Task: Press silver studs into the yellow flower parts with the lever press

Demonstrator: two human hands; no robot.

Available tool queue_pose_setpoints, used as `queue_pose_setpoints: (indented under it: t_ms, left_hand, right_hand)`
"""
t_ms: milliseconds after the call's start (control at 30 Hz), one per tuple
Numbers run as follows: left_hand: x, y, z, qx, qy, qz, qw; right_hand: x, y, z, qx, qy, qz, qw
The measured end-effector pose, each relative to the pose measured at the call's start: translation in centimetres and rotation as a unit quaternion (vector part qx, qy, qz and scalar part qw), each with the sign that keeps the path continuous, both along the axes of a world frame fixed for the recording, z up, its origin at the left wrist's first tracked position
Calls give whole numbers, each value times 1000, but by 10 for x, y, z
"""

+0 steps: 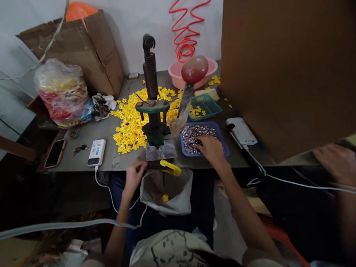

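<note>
My right hand [209, 148] reaches into a blue tray [226, 148] of small shiny metal pieces [200, 130]. Its fingertips are drawn together among them; what they grip, if anything, is too small to see. My left hand [135, 175] is at the table's front edge, fingers curled together beside the base of a hand press [154, 122]; whatever they hold is hidden. The press has a lever topped by a red ball knob [195, 69]. Below its metal base plate [161, 150] sticks out a yellow strip [171, 168], above an open white sack [181, 202] with a yellow piece [165, 197] in it.
Behind the press spreads a heap of yellow pieces [127, 129]. A green basket [214, 108] and pink basin [174, 76] stand behind the tray. Power banks [96, 152] with cables lie either side. At right, a large cardboard sheet [275, 66] partly hides another person's hand [337, 162].
</note>
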State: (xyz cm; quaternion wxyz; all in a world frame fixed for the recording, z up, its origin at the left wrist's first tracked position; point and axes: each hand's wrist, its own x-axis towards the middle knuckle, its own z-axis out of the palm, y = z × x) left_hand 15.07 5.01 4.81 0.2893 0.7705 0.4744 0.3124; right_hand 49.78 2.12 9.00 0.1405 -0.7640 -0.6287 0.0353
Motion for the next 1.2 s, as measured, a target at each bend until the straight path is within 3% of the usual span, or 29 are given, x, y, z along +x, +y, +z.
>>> queue_pose_setpoints:
  t_ms: [133,200,300,433,633,867,1200]
  left_hand:
    - [-21,85,26,134,24,161,977]
    - [-24,119,31,147,72,171,972]
    - [-18,146,26,140,120,137,973]
    - [-13,155,18,152,110,100,977]
    - [-15,154,14,100,48,43,993]
    - [-18,151,13,77,17,45,996]
    - [-24,157,18,62,43,63,995]
  right_hand:
    - [-3,2,5,5,13,-25,1000]
    - [-4,2,4,15,20,-31,999]
    - [-4,1,-2,44,36,-38,998]
    - [-3,0,-13,83,64,-34,994]
    - [-3,-2,-19,102,79,-37,991]
    - [-1,-1,-18,107,72,-4,992]
    - [5,7,-6,72,97,4,993]
